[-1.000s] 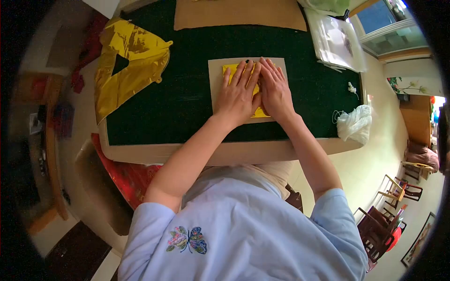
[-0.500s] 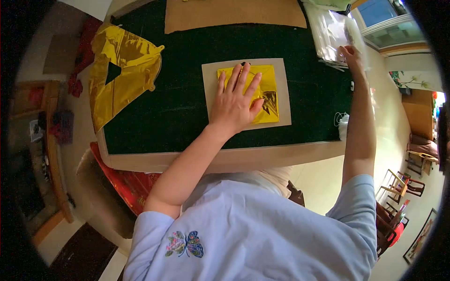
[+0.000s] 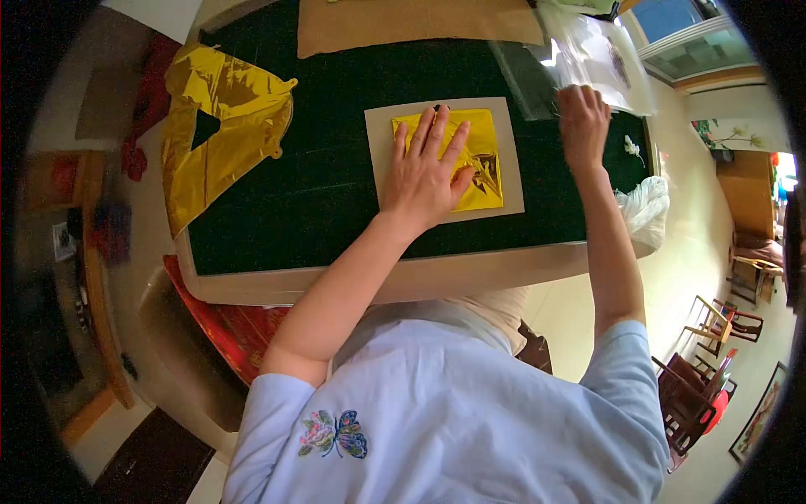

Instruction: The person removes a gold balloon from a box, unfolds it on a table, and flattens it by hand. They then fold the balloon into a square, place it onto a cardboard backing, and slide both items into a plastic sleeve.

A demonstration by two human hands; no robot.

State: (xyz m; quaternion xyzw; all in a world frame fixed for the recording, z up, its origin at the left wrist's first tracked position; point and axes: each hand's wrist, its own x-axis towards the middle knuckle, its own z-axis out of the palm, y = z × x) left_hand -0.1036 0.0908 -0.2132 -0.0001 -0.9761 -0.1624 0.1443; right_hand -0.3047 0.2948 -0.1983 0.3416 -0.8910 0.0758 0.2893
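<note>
My left hand [image 3: 421, 176] lies with spread fingers on a folded gold foil sheet [image 3: 487, 185], which rests on a square of grey-brown card [image 3: 514, 189]. My right hand [image 3: 585, 118] is closed on a clear plastic bag [image 3: 522, 80], which slants away to the upper left over the dark green table top. Behind that hand is a stack of clear plastic bags [image 3: 609, 63]. A large gold foil balloon [image 3: 227, 92], flat and shaped with a triangular hole, lies at the table's left.
Brown cardboard [image 3: 420, 21] lies at the table's far edge. On the right edge are a bundle of white plastic [image 3: 646, 210] and a small white item [image 3: 633, 148]. A red chair [image 3: 218, 328] stands below the left corner, with wooden chairs [image 3: 714, 323] farther right.
My right hand has moved left and toward me from the stack, drawing a clear bag with it. My left hand has stayed on the gold foil.
</note>
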